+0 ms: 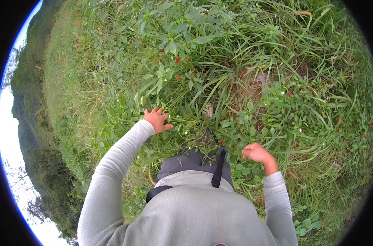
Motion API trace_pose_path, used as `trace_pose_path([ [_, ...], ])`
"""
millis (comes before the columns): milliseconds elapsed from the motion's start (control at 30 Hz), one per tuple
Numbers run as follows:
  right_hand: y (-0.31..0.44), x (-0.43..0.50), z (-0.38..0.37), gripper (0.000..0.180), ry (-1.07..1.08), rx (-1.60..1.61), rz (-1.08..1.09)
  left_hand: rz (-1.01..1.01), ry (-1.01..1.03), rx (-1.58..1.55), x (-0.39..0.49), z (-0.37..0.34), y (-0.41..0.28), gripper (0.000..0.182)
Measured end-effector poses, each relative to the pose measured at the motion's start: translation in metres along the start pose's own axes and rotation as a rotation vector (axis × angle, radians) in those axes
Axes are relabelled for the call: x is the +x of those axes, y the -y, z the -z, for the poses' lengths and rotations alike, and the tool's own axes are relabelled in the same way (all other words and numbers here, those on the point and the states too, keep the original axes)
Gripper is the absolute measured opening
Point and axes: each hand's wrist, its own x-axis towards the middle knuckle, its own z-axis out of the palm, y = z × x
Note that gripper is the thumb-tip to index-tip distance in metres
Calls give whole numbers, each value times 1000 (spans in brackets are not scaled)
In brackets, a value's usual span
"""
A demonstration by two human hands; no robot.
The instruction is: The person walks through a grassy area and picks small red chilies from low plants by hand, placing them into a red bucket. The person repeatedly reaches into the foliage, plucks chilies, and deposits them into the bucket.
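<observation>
Spread fingers mark my left hand (158, 120), back up, reaching among the leaves of a pepper plant (174, 118). No object shows in it, though its palm is hidden. To the right of my legs, my right hand (256, 152) hangs above low foliage with its fingers curled together. Whether something small is pinched there cannot be made out. Between the hands, branches with white flowers and an orange-red pepper (205, 138) lie in front of my dark trousers (177, 163). A red pepper (222, 143) is close by on the right.
Red peppers (177, 59) grow on a taller plant ahead. More pepper plants (289, 95) with red fruit stand at the right. Long grass (223, 80) surrounds a brown soil patch (249, 87). A black strap (218, 169) hangs at my waist. Wooded hills (32, 123) rise at the left.
</observation>
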Motion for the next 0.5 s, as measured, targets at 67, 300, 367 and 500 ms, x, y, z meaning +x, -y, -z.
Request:
trace_pose_path([
  [67,61,-24,18,16,-9,-122,143,-25,-23,-58,-5,-7,3,66],
  [300,229,118,-30,13,-240,-685,779,-93,-401,-236,-11,-16,-19,60],
  [367,248,182,-58,10,-409,-861,685,-105,-499,-248,-13,-16,-25,57],
  [500,270,287,-62,15,-589,-1128,421,-74,-443,-313,-16,-11,-28,55],
])
